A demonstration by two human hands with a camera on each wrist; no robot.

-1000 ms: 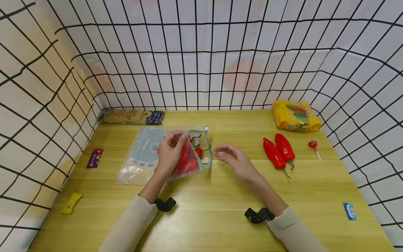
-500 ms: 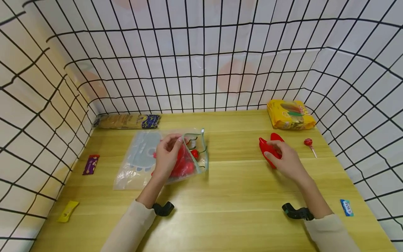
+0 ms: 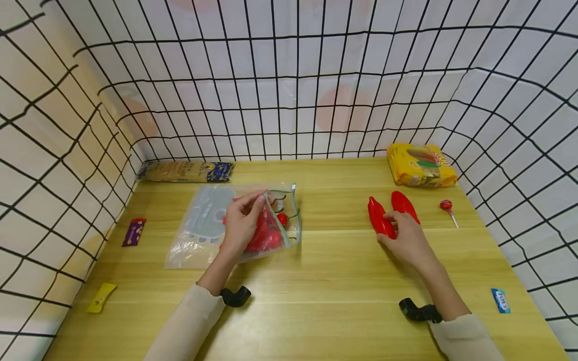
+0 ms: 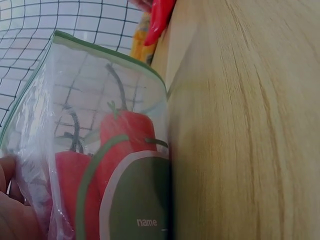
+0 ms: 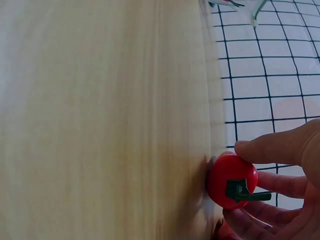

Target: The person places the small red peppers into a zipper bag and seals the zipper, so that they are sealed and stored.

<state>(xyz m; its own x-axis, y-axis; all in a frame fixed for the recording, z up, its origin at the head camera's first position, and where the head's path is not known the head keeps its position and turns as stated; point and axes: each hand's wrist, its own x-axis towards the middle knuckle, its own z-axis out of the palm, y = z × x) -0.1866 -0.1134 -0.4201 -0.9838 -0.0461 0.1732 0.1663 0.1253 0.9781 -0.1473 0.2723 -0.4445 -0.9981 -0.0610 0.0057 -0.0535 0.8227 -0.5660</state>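
Observation:
My left hand (image 3: 240,223) pinches the upper layer of a clear zip bag (image 3: 182,255) near its green-edged mouth, which gapes to the right. Several red peppers (image 4: 125,132) with green stems lie inside the bag, seen through the plastic in the left wrist view. On the right, my right hand (image 3: 408,243) grips a long red pepper (image 3: 378,215) near its stem end. The right wrist view shows the thumb and fingers around this pepper (image 5: 222,180), its green stem facing the camera. A second loose red pepper (image 3: 403,202) lies beside it, its stem end hidden by the hand.
A noodle packet (image 3: 180,171) lies at the back left, a yellow package (image 3: 422,165) at the back right. A lollipop (image 3: 447,206) and a blue wrapper (image 3: 501,301) are on the right. Purple (image 3: 134,232) and yellow wrappers (image 3: 101,298) lie left. Black grid panels (image 3: 293,90) surround the table.
My right hand has moved from beside the bag's mouth rightward to the loose peppers and now grips the left one, which has shifted slightly left. My left hand stays on the bag.

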